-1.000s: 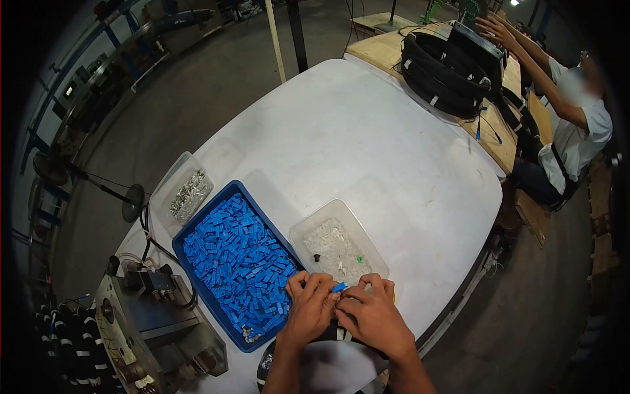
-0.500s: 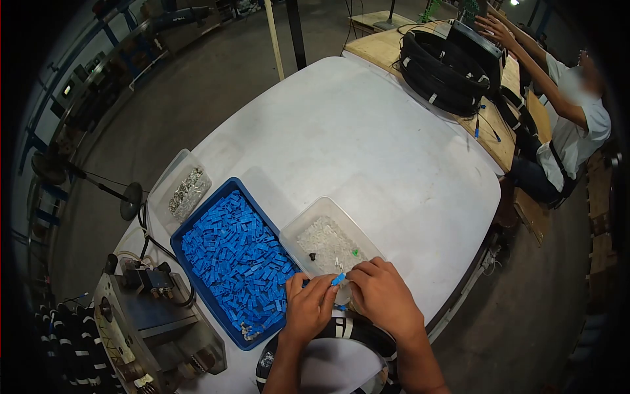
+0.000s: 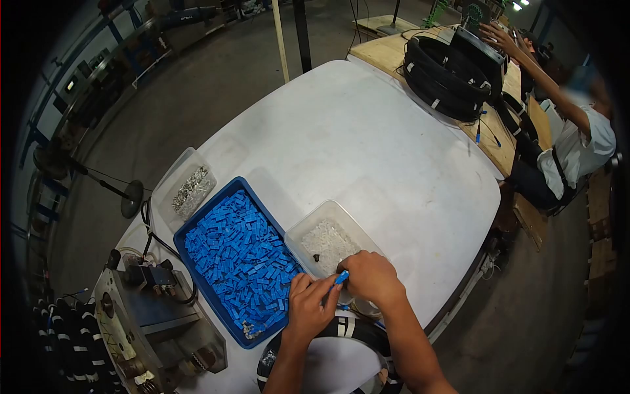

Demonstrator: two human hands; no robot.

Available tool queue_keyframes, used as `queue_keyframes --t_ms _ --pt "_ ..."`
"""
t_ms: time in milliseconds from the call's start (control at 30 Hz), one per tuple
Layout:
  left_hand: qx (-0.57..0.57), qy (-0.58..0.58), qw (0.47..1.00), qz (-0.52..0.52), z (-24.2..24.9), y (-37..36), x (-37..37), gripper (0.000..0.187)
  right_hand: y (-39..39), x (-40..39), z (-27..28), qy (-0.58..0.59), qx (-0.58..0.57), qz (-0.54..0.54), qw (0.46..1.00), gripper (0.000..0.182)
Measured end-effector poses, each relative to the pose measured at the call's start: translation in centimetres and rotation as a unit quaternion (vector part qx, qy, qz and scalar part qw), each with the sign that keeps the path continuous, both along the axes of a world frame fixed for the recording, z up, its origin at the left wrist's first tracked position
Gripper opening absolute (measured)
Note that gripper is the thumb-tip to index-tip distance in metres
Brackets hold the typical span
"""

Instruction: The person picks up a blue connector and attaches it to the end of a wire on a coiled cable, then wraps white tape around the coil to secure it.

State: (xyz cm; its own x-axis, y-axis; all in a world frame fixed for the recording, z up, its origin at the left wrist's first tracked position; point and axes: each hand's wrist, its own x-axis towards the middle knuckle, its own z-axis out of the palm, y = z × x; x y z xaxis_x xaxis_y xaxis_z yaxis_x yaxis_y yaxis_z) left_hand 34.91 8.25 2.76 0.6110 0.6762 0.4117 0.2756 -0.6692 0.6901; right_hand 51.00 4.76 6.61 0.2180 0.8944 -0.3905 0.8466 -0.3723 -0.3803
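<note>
1. The small blue plastic piece (image 3: 342, 277) is low in the frame, just right of the middle.
2. The left hand (image 3: 308, 308) pinches it between thumb and finger.
3. The right hand (image 3: 373, 279) curls close by it — fingertips hidden, so I cannot tell if it grips.
4. Lower left, a dark blue plastic tray (image 3: 266, 337) holds many blue pieces (image 3: 239, 249).
5. A clear plastic box (image 3: 351, 226) of white bits (image 3: 328, 240) sits above the hands.
</note>
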Motion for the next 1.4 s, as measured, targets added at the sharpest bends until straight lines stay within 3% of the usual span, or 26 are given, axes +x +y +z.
queue_keyframes --t_ms 333,567,733,900,1000,1233,1400 --pt "-0.029 -0.046 0.999 0.006 0.4 -0.1 0.2 0.018 0.6 -0.1 -0.3 -0.025 -0.029 0.025 0.999 0.022" --pt "-0.079 -0.055 0.995 0.005 0.4 -0.2 0.0 0.031 -0.4 0.1 -0.2 0.057 0.103 0.013 0.993 0.012" --pt "-0.094 -0.067 0.993 0.025 0.4 -0.2 0.1 0.028 -1.1 -0.4 0.1 0.085 0.184 -0.005 0.979 0.012" --pt "-0.101 -0.049 0.993 0.038 0.3 -0.6 -0.2 0.024 -1.5 -0.8 0.8 0.137 0.321 -0.069 0.934 0.018" --pt "-0.101 -0.044 0.993 0.048 0.3 -0.8 -0.3 0.021 -1.4 -0.5 0.1 0.153 0.405 -0.04 0.901 0.022" --pt "-0.141 -0.075 0.985 0.059 0.2 -1.1 -0.4 0.019 -1.8 -0.6 0.8 0.316 0.402 -0.139 0.848 0.017" --pt "-0.2 -0.101 0.973 0.063 0.2 -1.4 -0.9 0.021 -2.3 -3.4 1.8 0.443 0.427 -0.23 0.754 0.017"
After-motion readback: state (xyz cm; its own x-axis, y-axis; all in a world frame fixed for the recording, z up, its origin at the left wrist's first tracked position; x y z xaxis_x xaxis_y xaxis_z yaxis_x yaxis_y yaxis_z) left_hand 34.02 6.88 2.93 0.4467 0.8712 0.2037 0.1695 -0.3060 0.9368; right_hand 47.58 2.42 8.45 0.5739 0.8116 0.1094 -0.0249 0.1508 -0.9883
